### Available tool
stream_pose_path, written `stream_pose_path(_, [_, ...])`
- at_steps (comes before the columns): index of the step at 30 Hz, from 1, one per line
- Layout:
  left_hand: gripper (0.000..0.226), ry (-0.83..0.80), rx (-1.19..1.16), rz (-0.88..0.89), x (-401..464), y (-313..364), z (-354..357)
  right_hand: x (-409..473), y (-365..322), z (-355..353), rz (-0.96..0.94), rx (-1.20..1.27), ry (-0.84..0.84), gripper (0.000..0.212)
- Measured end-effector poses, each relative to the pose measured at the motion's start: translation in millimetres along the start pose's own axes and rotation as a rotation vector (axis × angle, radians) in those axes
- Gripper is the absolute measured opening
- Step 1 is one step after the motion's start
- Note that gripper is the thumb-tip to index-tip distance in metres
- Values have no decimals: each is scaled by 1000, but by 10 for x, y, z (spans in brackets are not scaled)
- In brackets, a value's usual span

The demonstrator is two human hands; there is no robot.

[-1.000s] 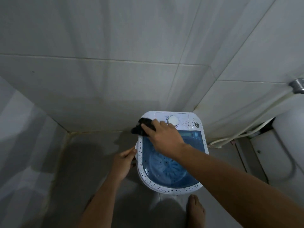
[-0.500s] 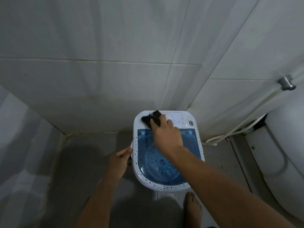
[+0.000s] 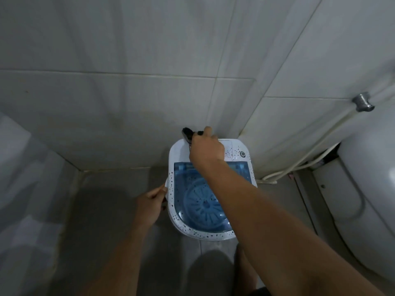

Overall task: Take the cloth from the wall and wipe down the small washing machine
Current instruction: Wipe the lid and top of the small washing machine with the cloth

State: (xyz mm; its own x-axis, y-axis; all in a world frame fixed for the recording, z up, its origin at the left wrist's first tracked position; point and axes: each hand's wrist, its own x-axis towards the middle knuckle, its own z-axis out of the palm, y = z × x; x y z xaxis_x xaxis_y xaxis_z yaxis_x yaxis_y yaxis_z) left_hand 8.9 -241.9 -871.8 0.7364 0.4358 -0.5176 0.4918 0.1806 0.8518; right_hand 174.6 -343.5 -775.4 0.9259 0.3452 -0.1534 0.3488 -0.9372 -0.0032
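While the right hand [image 3: 206, 149] is closed around a dark cloth [image 3: 188, 134], it rests on the white top panel at the far end of the small washing machine [image 3: 213, 186], with a bunched end of the cloth sticking out past the fingers toward the wall. Just under the wrist begins the machine's translucent blue lid [image 3: 205, 195], through which a ribbed, round agitator disc shows at the bottom of the tub; nothing else can be made out in the tub. To the right of the hand, on the same speckled panel, sits a small round button [image 3: 242, 154]. Nearer the person and to the left, the left hand [image 3: 149, 205] touches the machine's side edge, fingers loosely curled against the rim; how firmly it grips cannot be told. Beyond the right hand rises a wall of large pale grey tiles [image 3: 128, 103], meeting a second tiled wall in a corner just to its right. Further right, a pale hose [image 3: 299, 165] runs down from a metal fitting [image 3: 362, 102] on the wall to the floor beside the machine, and a white toilet [image 3: 367, 178] stands at the edge of view. Below, the grey floor [image 3: 102, 210] is dim, and a bare foot [image 3: 245, 272] stands close to the machine's near end.
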Motion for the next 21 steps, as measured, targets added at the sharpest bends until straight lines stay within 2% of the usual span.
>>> stream_pose_path(9, [32,7,-59,-35,81,-84,-8,-849,108,248,-131,3,-51,45])
stream_pose_path(15, [33,-3,-31,-22,111,-116,0,-249,44,-49,-182,-159,-38,38])
stream_pose_path(18, [34,6,-9,-12,105,-113,-1,229,182,-276,-166,-182,-135,39])
stream_pose_path(21, [33,16,-17,-11,89,-97,4,506,523,-403,-118,-76,-219,35])
